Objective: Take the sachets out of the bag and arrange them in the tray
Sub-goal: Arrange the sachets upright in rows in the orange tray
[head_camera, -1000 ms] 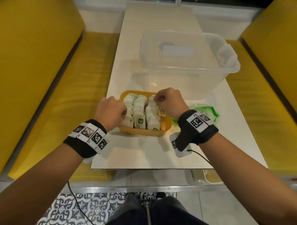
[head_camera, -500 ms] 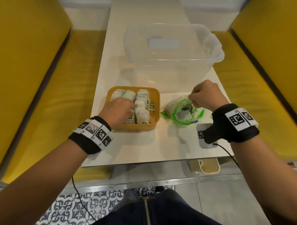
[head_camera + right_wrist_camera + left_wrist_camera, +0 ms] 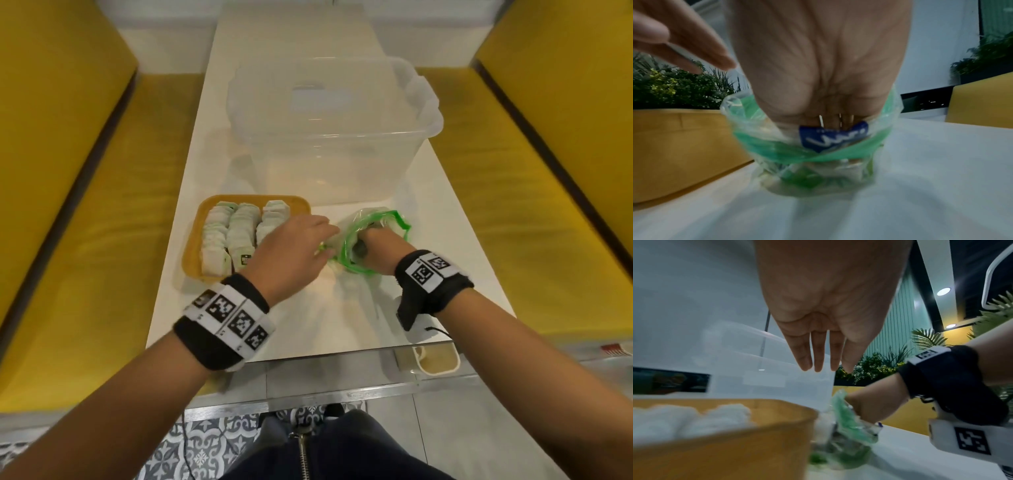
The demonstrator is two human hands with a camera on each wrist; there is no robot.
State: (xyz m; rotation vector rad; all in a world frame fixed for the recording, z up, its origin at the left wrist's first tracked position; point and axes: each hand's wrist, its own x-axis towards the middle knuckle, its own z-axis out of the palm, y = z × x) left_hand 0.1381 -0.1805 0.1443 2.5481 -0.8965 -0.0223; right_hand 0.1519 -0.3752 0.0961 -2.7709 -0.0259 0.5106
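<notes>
An orange tray (image 3: 192,253) on the white table holds three rows of white sachets (image 3: 239,229). Right of it stands a clear bag with a green rim (image 3: 394,219). My right hand (image 3: 378,241) is pushed into the bag's mouth, its fingers hidden inside; the right wrist view shows the palm (image 3: 818,73) going into the bag (image 3: 818,164). My left hand (image 3: 323,240) stretches across the tray's right edge with straight fingers, the tips at the bag's left side. In the left wrist view its fingers (image 3: 803,360) hang straight above the tray (image 3: 715,446) and the bag (image 3: 846,433).
A large clear plastic bin (image 3: 329,144) stands just behind the tray and bag. Yellow benches (image 3: 85,246) run along both sides of the narrow table. The table's near edge (image 3: 308,353) lies just below my wrists.
My left hand has left the sachets in the tray and moved right to the bag. My right hand went from the bag's rim down into its mouth.
</notes>
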